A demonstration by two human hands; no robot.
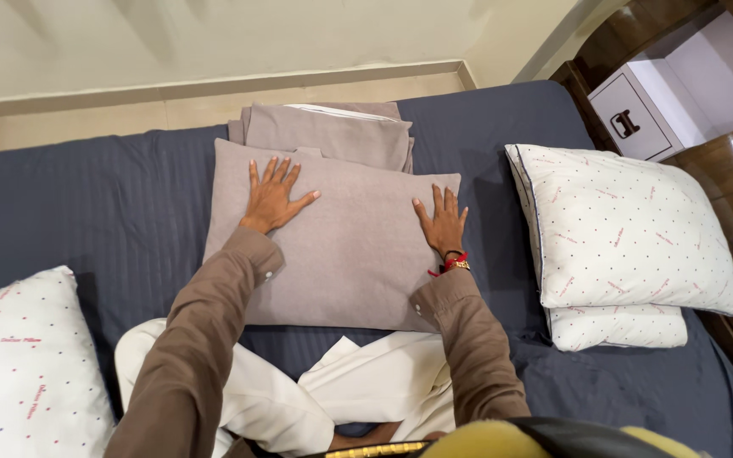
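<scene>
A single head-worn camera looks steeply down from above the seated person's lap onto the bed [61, 212], facing the far wall. It sits close: forearms fill the lower frame, pillows flank the bed's edges beside it.

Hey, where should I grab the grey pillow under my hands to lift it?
Probably by its two short ends, one hand from each side. The grey pillow lies flat and wide on the bed; left hand and right hand rest spread on top.
</scene>
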